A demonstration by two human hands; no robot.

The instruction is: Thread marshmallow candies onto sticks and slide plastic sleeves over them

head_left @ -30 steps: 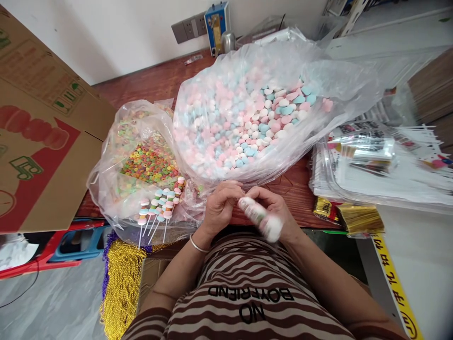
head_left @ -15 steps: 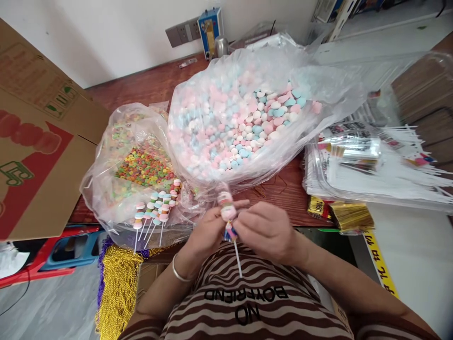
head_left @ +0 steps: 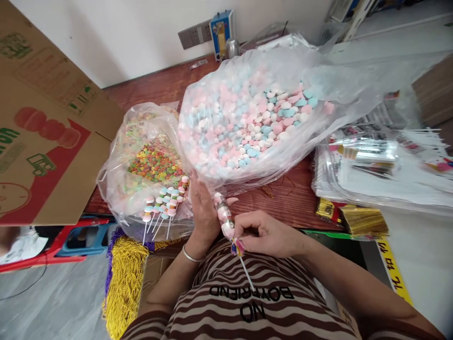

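Observation:
A wrapped marshmallow skewer (head_left: 225, 218) is tilted in front of my body, its white stick pointing down toward my shirt. My right hand (head_left: 269, 232) is closed, with thumb and fingers pinching the skewer near its gathered wrapper base. On the other side, my left hand (head_left: 204, 208) has its fingers stretched out and apart. A fingertip that seems to be its thumb shows just behind the skewer. Left of that hand, several unwrapped marshmallow skewers (head_left: 165, 203) lie on a clear bag of colourful ring-shaped pieces (head_left: 152, 163).
A large clear bag of pink, white and blue marshmallows (head_left: 262, 127) spreads over the wooden table (head_left: 141, 85). At right are white sticks in clear packaging (head_left: 354, 179) and gold twist ties (head_left: 364, 221). A cardboard box (head_left: 46, 141) stands left; gold beaded strands (head_left: 125, 288) hang below.
My left hand has opened and moved left, off the skewer's base. My right hand keeps hold of the skewer. The camera view has shifted slightly left.

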